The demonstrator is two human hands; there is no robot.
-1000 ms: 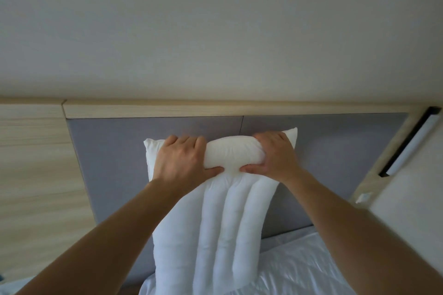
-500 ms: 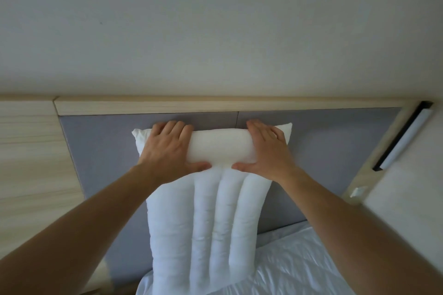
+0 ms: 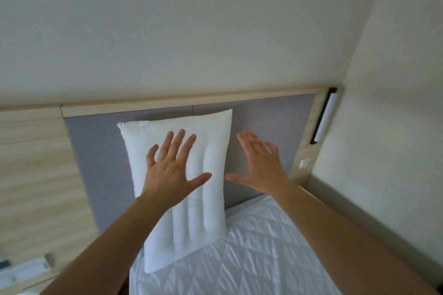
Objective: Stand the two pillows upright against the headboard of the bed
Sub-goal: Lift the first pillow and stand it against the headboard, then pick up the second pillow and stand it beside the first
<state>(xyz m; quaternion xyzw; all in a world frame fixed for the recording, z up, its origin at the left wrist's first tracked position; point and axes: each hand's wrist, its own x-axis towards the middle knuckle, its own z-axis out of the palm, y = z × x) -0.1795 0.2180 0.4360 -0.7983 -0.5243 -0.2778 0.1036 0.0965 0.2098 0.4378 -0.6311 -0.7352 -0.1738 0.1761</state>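
Note:
One white ribbed pillow [image 3: 208,151] stands upright on the bed, leaning against the grey padded headboard [image 3: 100,155]. My left hand [image 3: 171,170] is spread open in front of the pillow's middle, holding nothing. My right hand [image 3: 261,167] is also open, fingers apart, just right of the pillow's edge and in front of the headboard. Whether either palm touches the pillow is unclear. A second pillow is not in view.
The white quilted mattress [image 3: 259,251] fills the lower middle. A light wood panel [image 3: 31,175] flanks the headboard on the left, with a bedside surface [image 3: 26,270] below. A wall lamp [image 3: 324,118] and a switch [image 3: 304,163] sit at the right, by the side wall.
Both hands have let go of the pillow's top edge and opened, drawing back and lower. The pillow stays standing against the headboard, and my view has pulled back.

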